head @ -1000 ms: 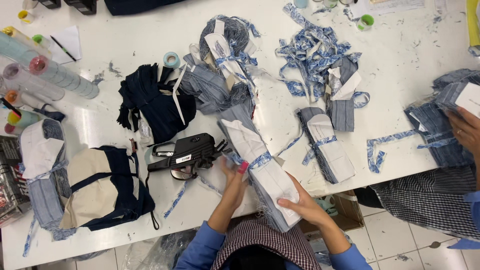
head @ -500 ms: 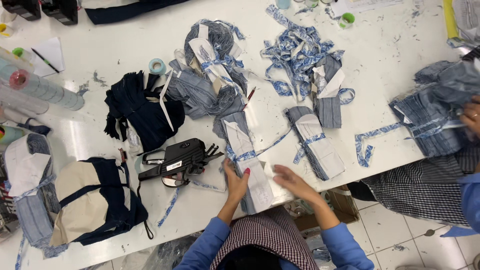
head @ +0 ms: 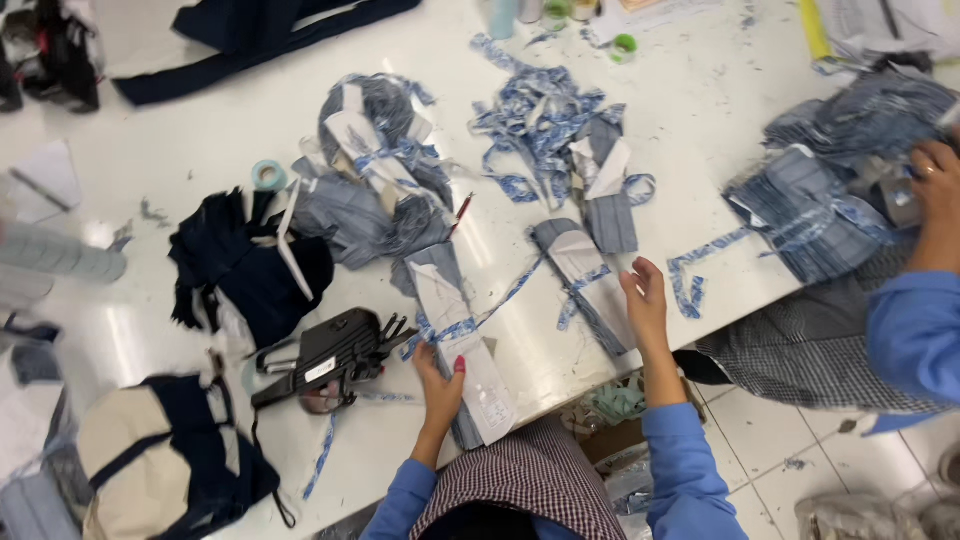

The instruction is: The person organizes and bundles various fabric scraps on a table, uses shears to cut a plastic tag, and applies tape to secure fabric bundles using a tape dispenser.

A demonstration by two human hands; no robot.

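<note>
The far ends of the white work table [head: 180,150] run out of frame, and blur hides what the pale things on its left side are. Nearest the table's front edge lies a long grey-and-white folded fabric piece tied with blue patterned ribbon [head: 462,340]; its lower end is covered by the left hand [head: 441,388], which lies on it with thumb spread, fingers loosely wide, gripping nothing. The right hand [head: 645,302] rests open, fingers a little apart, against a second grey folded bundle [head: 585,280] further right on the table. A black hand-held tagging gun [head: 325,355] lies just left of the first piece
</note>
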